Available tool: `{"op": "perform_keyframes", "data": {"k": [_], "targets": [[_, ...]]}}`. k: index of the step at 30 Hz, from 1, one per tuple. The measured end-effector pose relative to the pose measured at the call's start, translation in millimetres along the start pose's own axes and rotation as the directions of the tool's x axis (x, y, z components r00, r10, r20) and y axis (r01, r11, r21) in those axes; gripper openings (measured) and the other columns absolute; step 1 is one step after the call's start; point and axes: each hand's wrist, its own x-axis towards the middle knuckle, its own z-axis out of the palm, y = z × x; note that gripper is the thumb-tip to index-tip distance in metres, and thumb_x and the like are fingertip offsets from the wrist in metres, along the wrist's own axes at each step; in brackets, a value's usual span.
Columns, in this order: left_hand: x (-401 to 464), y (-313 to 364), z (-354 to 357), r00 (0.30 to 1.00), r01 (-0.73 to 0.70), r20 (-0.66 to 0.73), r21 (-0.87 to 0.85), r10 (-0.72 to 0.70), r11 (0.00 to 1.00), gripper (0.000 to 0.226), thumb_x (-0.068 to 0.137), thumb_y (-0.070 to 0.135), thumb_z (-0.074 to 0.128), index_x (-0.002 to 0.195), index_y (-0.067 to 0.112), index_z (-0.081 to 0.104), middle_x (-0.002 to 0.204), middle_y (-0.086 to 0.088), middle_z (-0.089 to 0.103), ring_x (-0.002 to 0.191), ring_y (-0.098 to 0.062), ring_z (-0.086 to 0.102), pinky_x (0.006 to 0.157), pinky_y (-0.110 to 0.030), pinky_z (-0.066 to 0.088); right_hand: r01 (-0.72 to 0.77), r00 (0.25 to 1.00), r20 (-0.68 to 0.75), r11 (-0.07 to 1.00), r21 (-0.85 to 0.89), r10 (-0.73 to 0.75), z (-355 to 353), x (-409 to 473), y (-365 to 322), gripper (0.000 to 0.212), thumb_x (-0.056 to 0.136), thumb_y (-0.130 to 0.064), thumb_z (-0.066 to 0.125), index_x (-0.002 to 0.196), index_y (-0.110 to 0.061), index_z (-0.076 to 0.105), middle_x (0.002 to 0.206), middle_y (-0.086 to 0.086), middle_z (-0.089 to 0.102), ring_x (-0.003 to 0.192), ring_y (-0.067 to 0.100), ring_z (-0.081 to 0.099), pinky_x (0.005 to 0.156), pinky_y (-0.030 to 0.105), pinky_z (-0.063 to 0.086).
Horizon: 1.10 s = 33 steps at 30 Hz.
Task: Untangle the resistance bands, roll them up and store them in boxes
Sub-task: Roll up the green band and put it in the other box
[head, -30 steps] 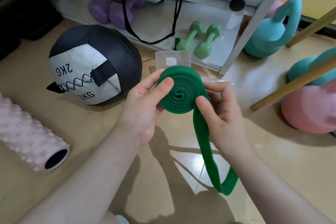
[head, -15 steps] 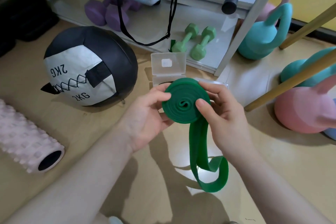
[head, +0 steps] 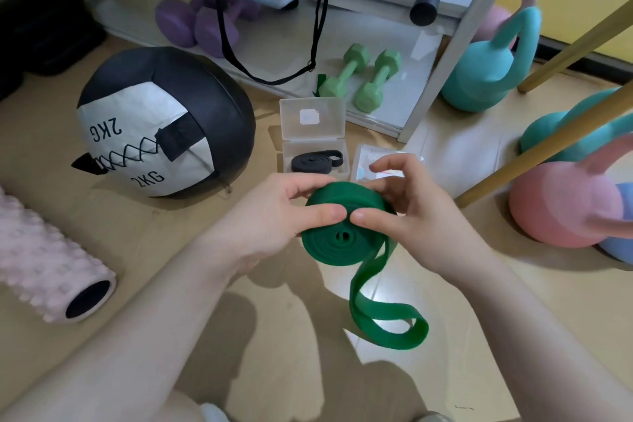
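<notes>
green band [head: 337, 243] lowered, black band [head: 317, 161] uncovered

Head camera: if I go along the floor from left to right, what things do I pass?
Foam roller → medicine ball → open box → green band → pink kettlebell.

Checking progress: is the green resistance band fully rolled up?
No, a loose loop of the green resistance band hangs below the coil both hands hold.
</notes>
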Motion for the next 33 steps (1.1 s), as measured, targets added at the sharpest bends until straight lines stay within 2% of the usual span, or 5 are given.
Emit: {"op": "perform_keyframes", "data": {"k": [4,10,15,24,33], "targets": [[-1.4,3.1,-1.1,0.996,-0.072,-0.045,-0.020,0.071,0.997,0.037,0.081,0.007,0.064,0.085,0.042,0.070,0.094,0.009,0.073,0.085,-0.008,0.069,0.073,-0.018,0.054,-0.065,0.998,-0.015,0.995,-0.076,0.064,-3.1,0.9,-0.5,0.035,0.069,-0.032,0.076,0.095,-0.028,0.053,0.092,0.000,0.066,0.090,0.017,0.061,0.087,0.043,0.050],[-0.7,4.8,-10.1,0.985,-0.082,-0.163,-0.182,0.052,0.980,0.032,0.081,0.012,0.060,0.112,0.017,0.064,0.103,-0.004,0.071,0.087,-0.015,0.068,0.077,-0.027,0.057,0.041,0.999,-0.013,0.999,0.001,-0.041,-1.6,-0.1,-4.0,0.051,0.075,-0.015,0.072,0.109,-0.041,0.043,0.095,-0.009,0.055,0.085,0.013,0.060,0.079,0.030,0.052],[2.8,3.3,-5.0,0.973,-0.107,-0.224,-0.243,0.051,0.964,0.020,0.083,0.016,0.058,0.100,0.023,0.066,0.092,0.005,0.073,0.081,-0.009,0.068,0.069,-0.024,0.057,0.078,0.988,-0.134,0.997,-0.001,-0.078,3.4,1.2,-6.4,0.028,0.080,-0.019,0.069,0.090,-0.035,0.048,0.103,-0.008,0.059,0.074,0.013,0.057,0.064,0.023,0.045],[4.2,0.7,-3.3,0.953,-0.161,-0.281,-0.149,0.115,0.976,0.023,0.086,0.010,0.059,0.099,0.026,0.066,0.097,0.001,0.071,0.085,-0.010,0.067,0.069,-0.021,0.053,0.062,0.978,-0.198,0.998,-0.028,-0.067,9.9,-1.0,-3.3,0.031,0.079,-0.016,0.071,0.087,-0.032,0.047,0.097,-0.002,0.065,0.091,0.018,0.063,0.084,0.041,0.050],[6.1,-2.1,5.0,0.971,-0.033,-0.219,-0.537,-0.101,0.843,0.029,0.089,0.020,0.050,0.114,0.012,0.061,0.106,-0.009,0.069,0.095,-0.021,0.066,0.079,-0.037,0.057,0.114,0.984,-0.154,0.984,0.139,-0.093,20.9,-4.6,-3.4,0.040,0.083,-0.011,0.065,0.116,-0.028,0.050,0.108,-0.005,0.063,0.100,0.008,0.062,0.089,0.031,0.051]]}}
